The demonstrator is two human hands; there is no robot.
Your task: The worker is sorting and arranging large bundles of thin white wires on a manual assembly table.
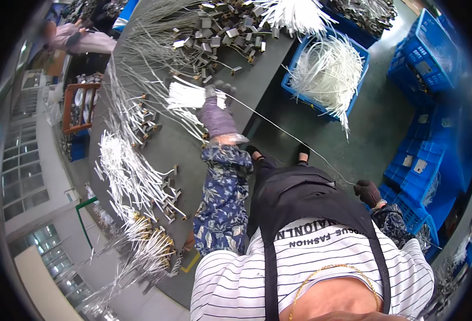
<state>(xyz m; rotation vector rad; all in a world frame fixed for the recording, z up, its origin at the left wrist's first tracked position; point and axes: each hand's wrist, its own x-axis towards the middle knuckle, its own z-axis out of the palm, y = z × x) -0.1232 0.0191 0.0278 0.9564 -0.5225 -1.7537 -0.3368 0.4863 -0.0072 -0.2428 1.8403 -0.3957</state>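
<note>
surface: dark worktable | lying on it: bundle of white sleeves | small metal parts sitting beyond the bundle | wire-tailed pieces, possibly terminals, spreading nearer than the bundle

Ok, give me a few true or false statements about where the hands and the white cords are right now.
1. The left hand rests on a bundle of white cords on the table. True.
2. The right hand is bare. False: it wears a dark glove.
3. A thin wire runs between the two hands. True.
4. The blue crate beside the table holds nothing. False: it holds white cords.
5. The right hand is over the table. False: it is off the table, near stacked blue crates.
</note>
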